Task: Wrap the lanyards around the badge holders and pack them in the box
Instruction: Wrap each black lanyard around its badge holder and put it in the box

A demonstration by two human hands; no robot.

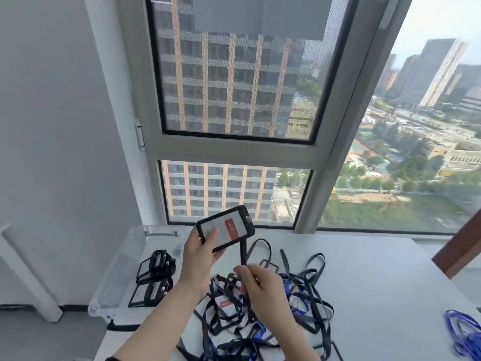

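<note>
My left hand (201, 252) grips a black-framed badge holder (229, 226) with a red and white card, raised above the white table (377, 277). Its black lanyard (244, 252) hangs straight down from the holder, and my right hand (256, 281) pinches that strap below it. Under both hands lies a tangled heap of black and blue lanyards with badge holders (263, 319). At the table's left stands a clear plastic box (122, 264). Two wrapped badge holders (153, 277) lie inside it, one behind the other.
A blue lanyard bundle (462, 332) lies at the table's right edge. A large window rises just behind the table. A brown wooden edge (458, 251) juts in at the right. A white wall stands to the left.
</note>
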